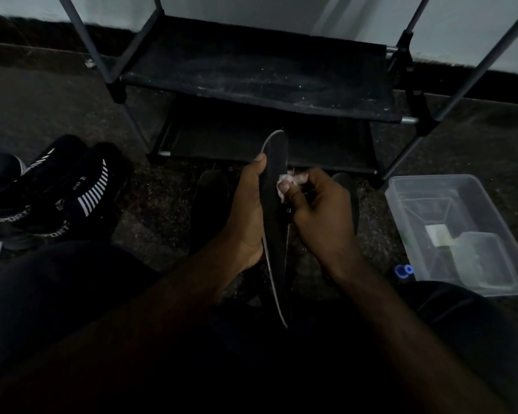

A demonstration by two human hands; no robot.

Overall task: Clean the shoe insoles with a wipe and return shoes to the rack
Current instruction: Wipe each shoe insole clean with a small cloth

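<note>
Insole (273, 204) is standing on edge in front of rack (260, 79); left hand (245, 216) is gripping it, fingers curled round; right hand (323, 213) is pinching wipe (283, 186) against it.

The view is dim and underexposed throughout. The pale wall (251, 6), from eleven to two o'clock, is the brightest area, and the clear plastic box (431, 178) at four o'clock catches a faint sheen. From five to eight o'clock the lap (57, 294) sinks into near-black shadow. Detail is soft and grainy, and the poles of the rack (251, 82) splay outward towards the top corners.
</note>
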